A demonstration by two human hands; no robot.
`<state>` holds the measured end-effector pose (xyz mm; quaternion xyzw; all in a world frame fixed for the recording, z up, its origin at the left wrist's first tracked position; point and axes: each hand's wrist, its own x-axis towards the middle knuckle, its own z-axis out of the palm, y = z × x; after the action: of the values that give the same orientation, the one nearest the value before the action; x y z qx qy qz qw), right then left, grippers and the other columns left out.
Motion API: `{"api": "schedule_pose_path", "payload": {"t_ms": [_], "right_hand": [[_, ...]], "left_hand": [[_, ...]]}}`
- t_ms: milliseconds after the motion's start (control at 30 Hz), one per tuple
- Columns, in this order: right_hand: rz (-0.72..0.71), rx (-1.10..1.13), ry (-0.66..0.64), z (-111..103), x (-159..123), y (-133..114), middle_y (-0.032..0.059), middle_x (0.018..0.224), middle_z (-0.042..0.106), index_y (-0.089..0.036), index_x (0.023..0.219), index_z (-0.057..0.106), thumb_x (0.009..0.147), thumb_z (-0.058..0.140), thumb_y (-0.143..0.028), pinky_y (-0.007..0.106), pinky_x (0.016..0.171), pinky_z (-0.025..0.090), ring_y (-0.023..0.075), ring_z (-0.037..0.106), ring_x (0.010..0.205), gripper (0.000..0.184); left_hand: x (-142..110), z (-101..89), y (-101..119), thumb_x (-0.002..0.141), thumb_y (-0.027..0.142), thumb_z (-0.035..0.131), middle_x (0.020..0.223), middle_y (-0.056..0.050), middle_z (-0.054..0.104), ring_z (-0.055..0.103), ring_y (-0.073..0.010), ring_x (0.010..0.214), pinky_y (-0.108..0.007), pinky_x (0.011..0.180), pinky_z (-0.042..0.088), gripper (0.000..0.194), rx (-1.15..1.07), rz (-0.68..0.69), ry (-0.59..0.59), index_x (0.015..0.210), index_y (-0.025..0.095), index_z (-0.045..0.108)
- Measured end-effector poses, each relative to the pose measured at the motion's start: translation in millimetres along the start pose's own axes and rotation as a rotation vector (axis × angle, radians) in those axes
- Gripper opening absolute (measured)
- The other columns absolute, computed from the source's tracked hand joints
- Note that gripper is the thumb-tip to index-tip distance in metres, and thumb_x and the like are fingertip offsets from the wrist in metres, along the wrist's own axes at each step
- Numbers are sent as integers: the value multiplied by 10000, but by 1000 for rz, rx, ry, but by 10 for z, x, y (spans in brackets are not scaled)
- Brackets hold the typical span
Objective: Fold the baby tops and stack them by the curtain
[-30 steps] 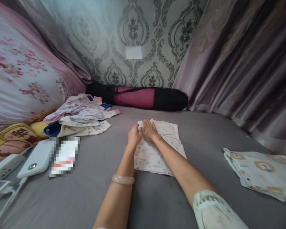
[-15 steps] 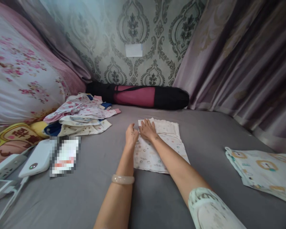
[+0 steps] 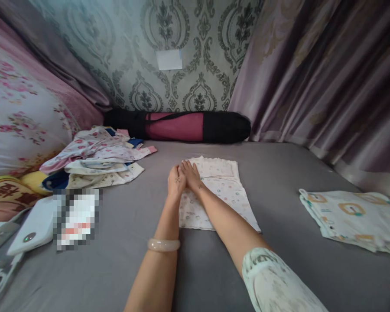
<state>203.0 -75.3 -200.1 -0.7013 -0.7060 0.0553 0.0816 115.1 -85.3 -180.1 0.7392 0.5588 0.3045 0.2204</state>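
A small white printed piece of baby clothing (image 3: 219, 199) lies flat on the grey bed, its far part folded over in a band. My right hand (image 3: 191, 177) rests palm down on its far left corner, fingers stretched out. Right beside it, my left hand (image 3: 176, 183) is closed at the garment's left edge, with the cloth seeming to run into its curled fingers; the fingertips are hidden. The two hands touch or nearly touch.
Crumpled baby clothes (image 3: 97, 156) are piled at the left. A folded printed cloth (image 3: 354, 219) lies at the right. Against the wall stretches a black and maroon bag (image 3: 178, 126). A white power bank (image 3: 35, 227) with a cable and a blurred packet (image 3: 79, 219) sit at the near left.
My left hand has moved against my right hand at the garment's left edge. My right hand stays flat on the corner. The whole view has shifted slightly.
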Motion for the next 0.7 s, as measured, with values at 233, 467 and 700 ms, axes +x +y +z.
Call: {"api": "schedule_pose_path", "payload": {"t_ms": [233, 467, 700], "right_hand": [[130, 222, 66, -268, 49, 358, 125, 1570, 242, -66, 1506, 226, 998, 146, -332, 348, 1159, 167, 184, 201, 1443, 578], [147, 9, 35, -153, -91, 688, 102, 1575, 233, -118, 1497, 297, 997, 201, -409, 449, 1168, 83, 244, 149, 1455, 586], [148, 6, 40, -121, -112, 670, 97, 1572, 246, -121, 1496, 302, 997, 194, -406, 448, 1166, 91, 246, 167, 1449, 584]], "left_hand": [[-46, 79, 138, 979, 289, 253, 1329, -134, 573, 516, -196, 1245, -335, 1060, 383, 432, -94, 79, 14, 1293, 137, 507], [-162, 305, 86, 958, 256, 295, 1540, -158, 309, 223, -263, 1445, -494, 1158, 180, 490, 283, 163, -280, 1429, 140, 364], [-178, 306, 67, 962, 333, 263, 1567, -185, 219, 157, -299, 1459, -541, 1157, 127, 571, 364, 172, -361, 1486, 107, 276]]}}
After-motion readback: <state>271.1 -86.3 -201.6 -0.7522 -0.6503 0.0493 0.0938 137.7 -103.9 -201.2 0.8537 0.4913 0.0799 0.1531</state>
